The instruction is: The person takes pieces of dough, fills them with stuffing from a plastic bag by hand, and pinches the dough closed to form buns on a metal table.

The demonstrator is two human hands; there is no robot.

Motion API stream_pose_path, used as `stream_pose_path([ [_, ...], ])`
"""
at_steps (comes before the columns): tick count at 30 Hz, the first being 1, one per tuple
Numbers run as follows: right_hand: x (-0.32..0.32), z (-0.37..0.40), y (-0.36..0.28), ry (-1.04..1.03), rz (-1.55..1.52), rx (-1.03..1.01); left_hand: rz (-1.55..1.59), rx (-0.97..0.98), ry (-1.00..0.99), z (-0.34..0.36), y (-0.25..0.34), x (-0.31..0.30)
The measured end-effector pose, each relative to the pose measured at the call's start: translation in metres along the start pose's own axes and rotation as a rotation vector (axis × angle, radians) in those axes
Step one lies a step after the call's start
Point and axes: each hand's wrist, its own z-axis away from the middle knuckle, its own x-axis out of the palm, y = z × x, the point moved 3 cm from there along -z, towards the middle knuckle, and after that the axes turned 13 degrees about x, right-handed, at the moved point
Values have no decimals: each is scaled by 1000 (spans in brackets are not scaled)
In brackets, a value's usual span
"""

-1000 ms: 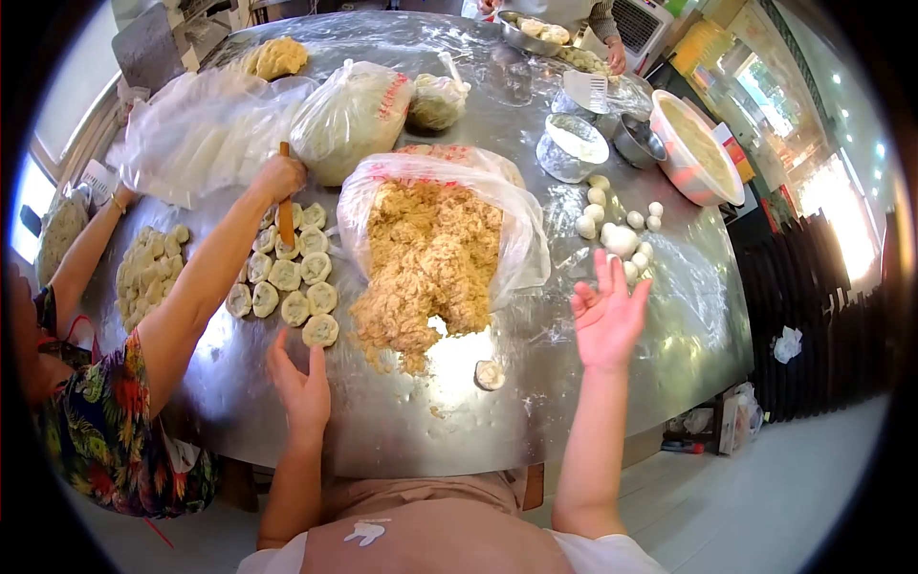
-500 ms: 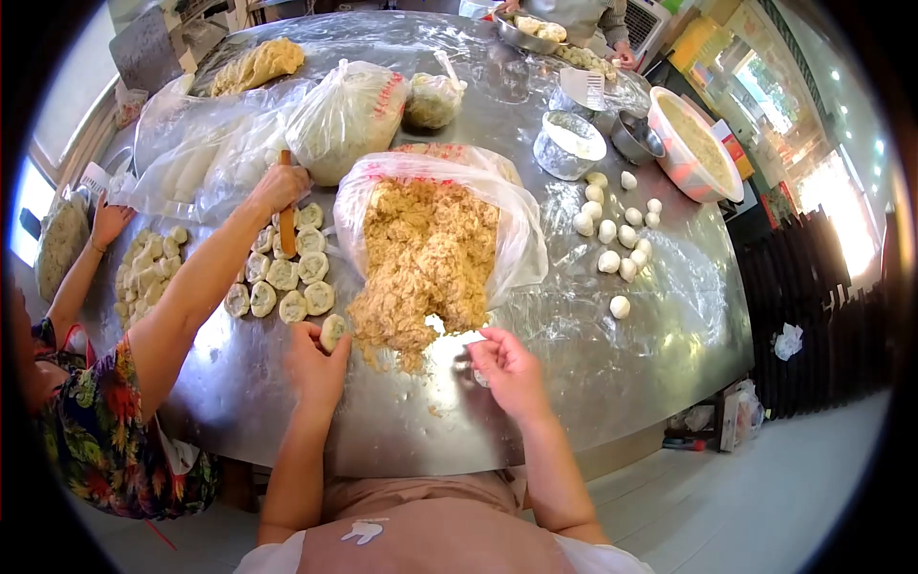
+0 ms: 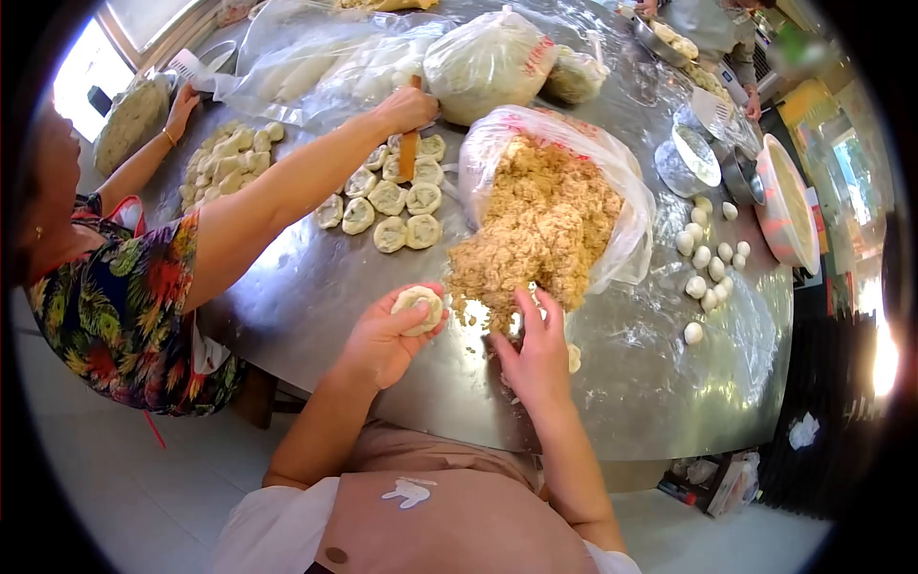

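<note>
My left hand (image 3: 378, 342) holds a flat round of dough (image 3: 417, 312), its thumb across the top and its fingers underneath. At the near edge of the crumbly brown filling (image 3: 547, 225) is my right hand (image 3: 538, 356), its fingers apart and the tips touching or just above the crumbs. The filling spills from an opened clear plastic bag (image 3: 631, 239) onto the metal table (image 3: 459, 402). A small pale dough piece (image 3: 574, 358) shows beside my right hand, partly hidden by it. Several flat dough rounds (image 3: 388, 198) lie in rows beyond my left hand.
On the left, a co-worker's hand (image 3: 406, 109) grips a flat wooden stick (image 3: 408, 155) over the dough rounds. Dough lumps (image 3: 229, 161) are heaped beside that arm. Small dough balls (image 3: 701, 256), a white tub (image 3: 688, 161) and a large basin (image 3: 789, 201) stand right.
The view has turned, shifting the table's contents rightward. My left hand has brought its dough round closer and face up. My right hand has spread its fingers and reached to the filling's edge.
</note>
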Motion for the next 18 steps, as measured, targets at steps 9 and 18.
stream_pose_path([
  [9, 1, -23, 13, 114, -167, 85, 73, -103, -141, 18, -12, 13],
  [18, -28, -9, -6, -315, -804, 490, 75, -146, -189, 6, -31, 21],
])
